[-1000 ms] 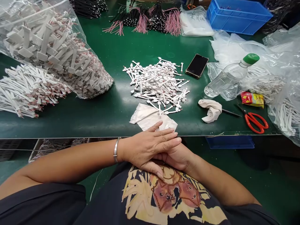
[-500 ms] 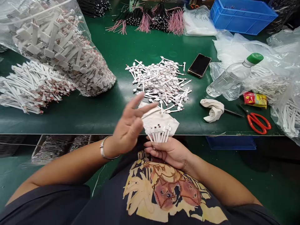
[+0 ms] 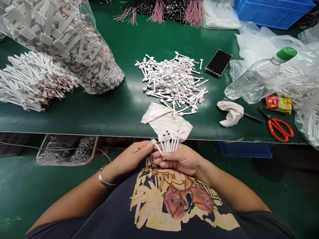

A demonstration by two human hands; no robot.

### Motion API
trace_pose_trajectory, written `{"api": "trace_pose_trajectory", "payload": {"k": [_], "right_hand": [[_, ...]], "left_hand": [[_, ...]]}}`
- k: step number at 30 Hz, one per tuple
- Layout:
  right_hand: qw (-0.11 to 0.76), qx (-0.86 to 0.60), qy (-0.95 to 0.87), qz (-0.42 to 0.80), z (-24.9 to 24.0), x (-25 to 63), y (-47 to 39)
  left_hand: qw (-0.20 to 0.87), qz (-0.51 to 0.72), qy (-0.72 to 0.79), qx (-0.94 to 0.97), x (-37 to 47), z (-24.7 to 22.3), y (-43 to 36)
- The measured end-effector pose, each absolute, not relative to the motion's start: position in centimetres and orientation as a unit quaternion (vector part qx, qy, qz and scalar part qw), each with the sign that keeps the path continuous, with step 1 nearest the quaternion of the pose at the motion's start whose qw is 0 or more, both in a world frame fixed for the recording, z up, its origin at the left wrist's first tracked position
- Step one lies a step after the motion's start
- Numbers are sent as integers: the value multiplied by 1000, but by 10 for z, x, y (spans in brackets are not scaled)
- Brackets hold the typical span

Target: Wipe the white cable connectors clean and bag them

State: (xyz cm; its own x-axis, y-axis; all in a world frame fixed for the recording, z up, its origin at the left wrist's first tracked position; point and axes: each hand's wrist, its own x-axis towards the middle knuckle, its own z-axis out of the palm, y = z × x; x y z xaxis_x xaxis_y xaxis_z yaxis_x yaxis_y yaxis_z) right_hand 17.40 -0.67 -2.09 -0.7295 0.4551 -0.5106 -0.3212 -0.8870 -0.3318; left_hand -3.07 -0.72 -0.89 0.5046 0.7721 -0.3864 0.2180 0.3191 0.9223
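Note:
My right hand [image 3: 185, 158] is closed around the lower ends of several short white cables [image 3: 171, 144], fanned out with their plugs pointing up and away. At the left of the fan one white cable [image 3: 157, 146] leans out. My left hand [image 3: 137, 153], wearing a silver bangle, pinches that cable near its plug; its fingertips are partly hidden. Just beyond the plugs, a white cloth [image 3: 159, 114] lies at the table edge. Behind the cloth spreads a loose pile of short white cables [image 3: 174, 79], one of them resting on the cloth.
To the left are a large bag of white connectors [image 3: 74, 46] and a heap of white cables [image 3: 32, 79]. On the right lie a phone [image 3: 218, 63], a bottle [image 3: 259, 74], a crumpled cloth [image 3: 230, 113] and red-handled scissors [image 3: 281, 129]. A blue bin [image 3: 274, 15] stands behind.
My left hand has come down from above the cloth to the left side of the fan and closed on a cable there. The view has shifted slightly. My right hand keeps its hold.

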Motion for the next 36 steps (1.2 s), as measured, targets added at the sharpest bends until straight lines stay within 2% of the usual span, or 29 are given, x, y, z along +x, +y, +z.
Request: {"api": "trace_pose_trajectory", "payload": {"k": [5, 10, 21, 27, 33, 36], "right_hand": [[191, -280, -143, 930, -26, 175, -12], [187, -302, -154, 922, -23, 177, -14], [170, -306, -153, 924, -18, 177, -14], [166, -315, -175, 918, -14, 175, -14], [172, -314, -208, 910, -11, 172, -12], [179, -316, -226, 904, -10, 170, -10]], "left_hand": [[734, 235, 461, 440, -6, -8, -7], [758, 333, 467, 312, 8, -9, -8], [717, 384, 495, 305, 8, -12, -8], [720, 349, 478, 362, -1, 6, 3], [589, 260, 483, 594, -9, 33, 24], [578, 211, 462, 639, -5, 38, 34]]}}
